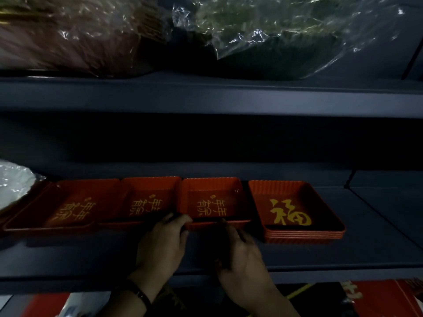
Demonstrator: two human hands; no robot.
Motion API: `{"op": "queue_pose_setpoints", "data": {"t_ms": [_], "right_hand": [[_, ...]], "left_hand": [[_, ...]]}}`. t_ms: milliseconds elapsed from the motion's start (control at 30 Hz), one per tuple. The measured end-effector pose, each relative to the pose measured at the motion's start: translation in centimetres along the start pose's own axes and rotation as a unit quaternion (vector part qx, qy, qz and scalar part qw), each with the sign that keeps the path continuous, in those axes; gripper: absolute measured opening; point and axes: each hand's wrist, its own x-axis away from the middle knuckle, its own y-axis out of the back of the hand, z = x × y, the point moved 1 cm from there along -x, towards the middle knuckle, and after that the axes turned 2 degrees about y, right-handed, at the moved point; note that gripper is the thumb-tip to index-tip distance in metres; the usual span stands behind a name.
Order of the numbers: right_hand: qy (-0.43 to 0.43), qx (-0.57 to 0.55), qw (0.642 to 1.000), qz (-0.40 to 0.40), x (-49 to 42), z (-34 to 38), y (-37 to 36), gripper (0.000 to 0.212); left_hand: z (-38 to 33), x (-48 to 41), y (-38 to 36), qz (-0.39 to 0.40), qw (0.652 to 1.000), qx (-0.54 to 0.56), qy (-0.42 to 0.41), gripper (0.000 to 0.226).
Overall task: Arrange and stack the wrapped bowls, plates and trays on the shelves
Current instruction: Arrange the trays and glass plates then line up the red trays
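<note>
Both hands meet at the front rim of one red tray [212, 195] on the middle shelf [366, 252]. Its front left corner is gripped by the left hand [163, 243], fingers curled round it and thumb against the rim. The right hand [242, 255] reaches the same rim nearer the right corner, but its fingertips are lost in shadow, so whether they grasp or merely touch cannot be told.

Above, the upper shelf [206, 94] carries two big bundles in crinkled clear film: a reddish bundle [68, 35] on the left and a greenish bundle [274, 35] on the right, touching near the middle.

On the middle shelf the trays sit in a row. Far left lies the first tray [61, 207], then the second tray [148, 195], then the gripped one, all three edge to edge, each printed with small gold characters. Just right of it, slightly apart, stands a stack of trays [295, 202] bearing one large gold character. A film-wrapped item [13, 181] shows at the far left edge.

Below the shelf, red packaging [384, 298] is partly visible. A dark wristband [139, 294] circles the left wrist
</note>
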Motion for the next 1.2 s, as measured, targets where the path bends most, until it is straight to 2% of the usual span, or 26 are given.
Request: {"op": "queue_pose_setpoints", "data": {"t_ms": [133,233,300,400,500,600,700,767,867,933,1067,1200], "right_hand": [[0.007,-0.015,1.0,0.013,-0.3,0.7,-0.6,0.095],[0.001,-0.022,1.0,0.014,-0.1,1.0,-0.8,0.097],[0.01,-0.041,0.999,-0.002,0.2,1.2,-1.1,0.088],[0.034,-0.061,0.996,-0.048,0.7,1.9,-2.1,0.055],[0.037,-0.091,0.99,-0.103,0.9,2.3,-2.1,0.049],[0.061,-0.108,0.982,-0.145,0.9,2.3,-1.1,0.045],[0.075,-0.107,0.98,-0.147,1.1,2.0,-0.6,0.038],[0.081,-0.109,0.98,-0.143,1.3,1.8,0.0,0.043],[0.095,-0.103,0.984,-0.113,1.7,1.2,1.4,0.058],[0.109,-0.105,0.984,-0.092,2.2,0.8,2.4,0.062],[0.111,-0.098,0.987,-0.067,3.2,0.4,3.8,0.077],[0.101,-0.089,0.989,-0.055,4.0,-0.3,5.1,0.091]], "left_hand": [[-0.5,0.3,0.7,-0.022,1.0,-0.009,-0.02,0.017],[-0.6,1.0,1.4,-0.062,0.997,0.03,-0.035,0.016],[-0.9,1.6,1.9,-0.076,0.995,0.045,-0.043,0.018],[-1.2,2.7,2.7,-0.082,0.992,0.049,-0.076,0.021],[-0.9,3.9,4.1,-0.07,0.991,0.051,-0.099,0.023],[0.3,4.7,5.6,-0.048,0.994,0.058,-0.076,0.045],[2.4,5.3,6.6,-0.039,0.996,0.057,-0.059,0.073],[3.5,5.5,7.1,-0.057,0.996,0.047,-0.05,0.08],[4.3,5.4,8.2,-0.108,0.992,0.053,-0.032,0.07],[4.6,5.1,8.6,-0.106,0.992,0.058,-0.034,0.066],[4.0,5.0,8.5,-0.052,0.982,0.183,-0.019,0.053],[2.2,5.2,7.2,-0.099,0.976,0.192,-0.039,0.033]]}}
